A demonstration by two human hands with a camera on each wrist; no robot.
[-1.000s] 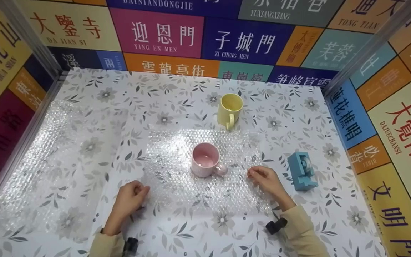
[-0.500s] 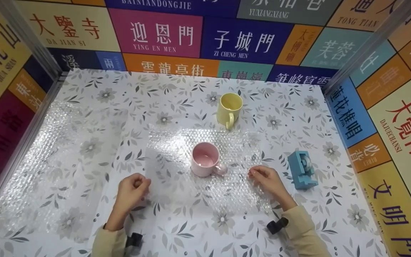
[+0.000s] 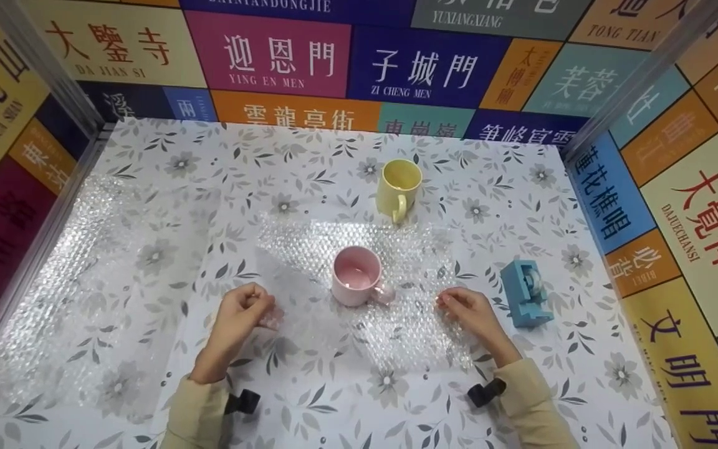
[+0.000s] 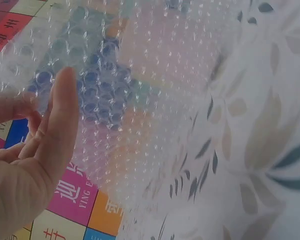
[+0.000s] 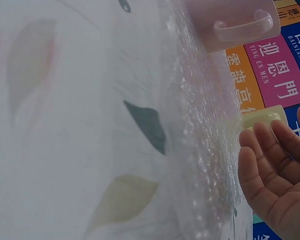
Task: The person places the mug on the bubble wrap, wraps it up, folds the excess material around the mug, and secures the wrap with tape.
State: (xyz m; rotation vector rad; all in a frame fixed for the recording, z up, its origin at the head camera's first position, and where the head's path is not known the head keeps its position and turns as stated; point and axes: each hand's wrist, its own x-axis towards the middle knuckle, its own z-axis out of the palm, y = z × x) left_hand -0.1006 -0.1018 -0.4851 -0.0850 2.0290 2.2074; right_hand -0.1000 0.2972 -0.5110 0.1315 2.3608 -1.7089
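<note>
A sheet of clear bubble wrap [image 3: 406, 330] lies on the table under a pink mug [image 3: 354, 284], whose handle points right. My left hand [image 3: 237, 321] pinches the sheet's near left part between thumb and fingers and holds it raised. In the left wrist view the lifted bubble wrap [image 4: 100, 95] hangs beside the fingers. My right hand [image 3: 474, 318] is at the sheet's right edge. The right wrist view shows its fingers [image 5: 275, 155] loosely bent, the thumb apart, with nothing seen between them; whether the fingertips touch the wrap cannot be made out.
Behind the pink mug stands a yellow mug [image 3: 395, 193]. A blue tape dispenser [image 3: 524, 296] is just right of my right hand. More bubble wrap [image 3: 85, 312] lies flat at the left. Printed panels [image 3: 284, 56] wall the table's back and sides.
My left hand has moved up and right, lifting the bubble wrap's left part and folding it toward the pink mug. My right hand and the mugs have stayed nearly in place.
</note>
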